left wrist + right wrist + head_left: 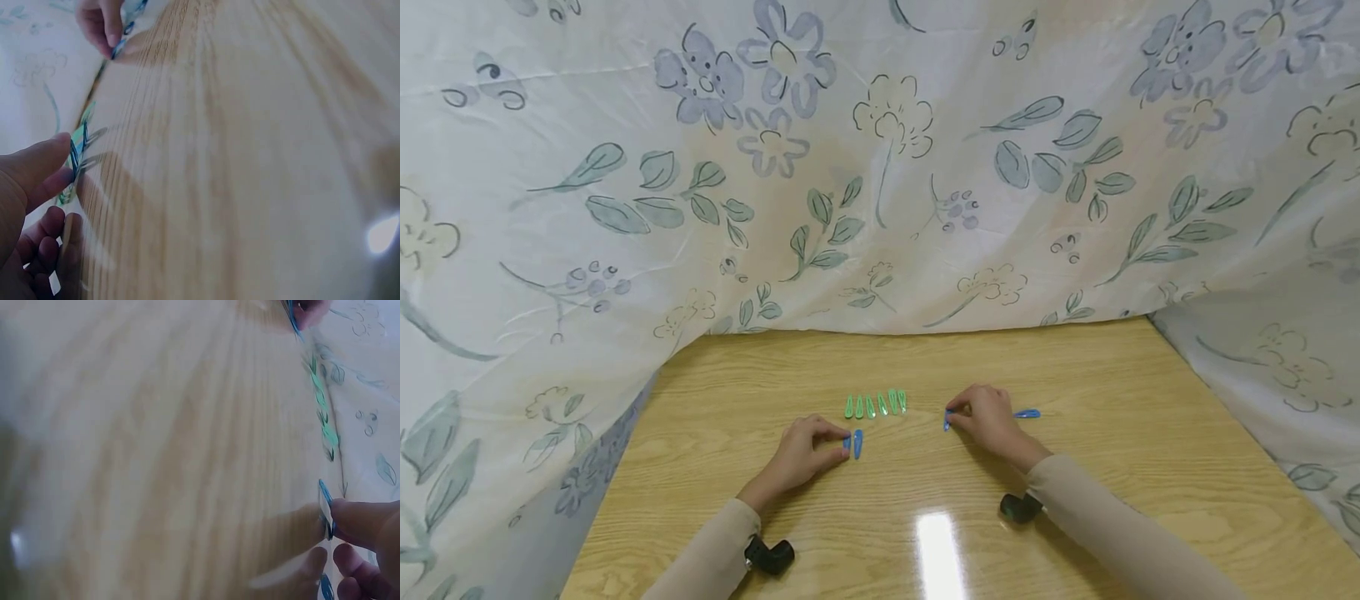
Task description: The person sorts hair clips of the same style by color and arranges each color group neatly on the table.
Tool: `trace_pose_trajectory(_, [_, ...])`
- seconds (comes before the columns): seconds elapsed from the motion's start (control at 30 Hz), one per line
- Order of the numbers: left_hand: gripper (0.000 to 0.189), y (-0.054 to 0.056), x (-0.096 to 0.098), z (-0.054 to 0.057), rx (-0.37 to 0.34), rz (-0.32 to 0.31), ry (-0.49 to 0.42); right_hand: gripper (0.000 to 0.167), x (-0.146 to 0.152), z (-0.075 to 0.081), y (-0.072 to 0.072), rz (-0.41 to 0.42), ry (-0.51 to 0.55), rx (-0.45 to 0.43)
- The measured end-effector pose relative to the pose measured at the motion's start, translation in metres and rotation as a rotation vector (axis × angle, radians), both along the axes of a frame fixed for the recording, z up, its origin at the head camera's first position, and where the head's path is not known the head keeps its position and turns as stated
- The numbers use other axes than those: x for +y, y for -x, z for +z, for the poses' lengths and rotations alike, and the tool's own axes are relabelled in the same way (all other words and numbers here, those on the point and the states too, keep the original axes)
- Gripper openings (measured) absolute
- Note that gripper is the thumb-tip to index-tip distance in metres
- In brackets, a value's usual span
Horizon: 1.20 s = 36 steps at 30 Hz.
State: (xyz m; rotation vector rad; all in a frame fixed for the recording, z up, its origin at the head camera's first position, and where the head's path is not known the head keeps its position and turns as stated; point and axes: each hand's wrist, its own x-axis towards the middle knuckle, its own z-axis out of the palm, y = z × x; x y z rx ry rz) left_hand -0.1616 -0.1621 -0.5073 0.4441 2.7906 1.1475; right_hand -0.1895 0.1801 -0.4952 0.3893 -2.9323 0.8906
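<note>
My left hand (805,450) pinches a blue snap hair clip (847,443) between thumb and forefinger, low over the table. Just to its right lies a second blue hair clip (858,444), nearly parallel. Further right, my right hand (988,417) holds another blue hair clip (947,420) by the fingertips, its long side pointing toward me. Beyond that hand a blue hair clip (1027,413) lies sideways, partly hidden by the hand. In the right wrist view the pinched clip (326,503) stands tilted on edge at the thumb.
A row of several green hair clips (871,406) lies side by side behind the left hand. The wooden table (775,358) ends at a floral cloth (895,250) hanging behind and at both sides. Black wrist cameras (769,557) hang under the sleeves.
</note>
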Motion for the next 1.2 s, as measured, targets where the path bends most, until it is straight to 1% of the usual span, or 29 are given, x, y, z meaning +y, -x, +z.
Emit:
trace_pose_trajectory(0.13, [0.023,-0.001,0.001,0.000,0.028,-0.005,0.001,0.009,-0.005,0.000,-0.003,0.023,-0.005,0.014])
trace_pose_trajectory(0.23, [0.022,-0.002,0.002,0.000,0.043,-0.006,0.002,0.009,-0.008,0.001,-0.006,0.029,-0.004,0.001])
trace_pose_trajectory(0.4, [0.021,-0.003,0.003,0.001,0.030,0.002,-0.004,0.010,-0.015,0.003,-0.010,0.049,0.007,-0.030])
trace_pose_trajectory(0.63, [0.022,-0.005,0.004,-0.001,0.024,0.012,0.006,0.016,-0.021,-0.001,-0.016,0.100,0.015,-0.054])
trace_pose_trajectory(0.9, [0.022,-0.007,0.004,-0.003,0.031,0.013,0.002,0.018,-0.027,-0.002,-0.024,0.156,0.044,-0.013])
trace_pose_trajectory(1.03, [0.022,-0.007,0.005,-0.003,0.021,0.014,0.001,0.019,-0.031,-0.002,-0.026,0.181,0.043,-0.014])
trace_pose_trajectory(1.2, [0.022,-0.008,0.004,-0.004,0.039,0.007,0.007,0.018,-0.037,-0.003,-0.029,0.196,0.036,-0.018])
